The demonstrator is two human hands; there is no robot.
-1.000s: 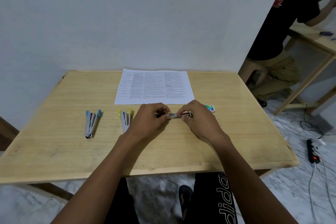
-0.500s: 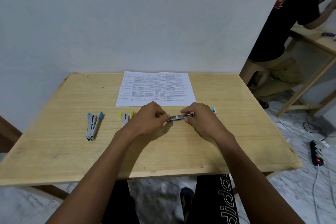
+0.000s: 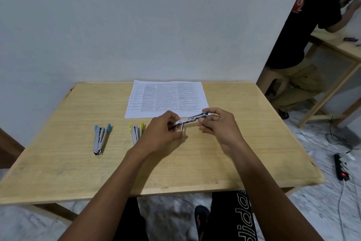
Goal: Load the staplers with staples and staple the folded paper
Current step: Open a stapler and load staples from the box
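Left hand and right hand pinched opposite ends of a stapler (tilted, right end higher), over mid table, paper at far edge

Soft, even indoor light keeps the scene bright, though the wall greys toward the upper corners, and only a faint, diffuse shadow lies on the table beneath the left hand. The wide lens bows the table's edges, the print on the paper is too soft to read, and the person at far right is smeared with blur
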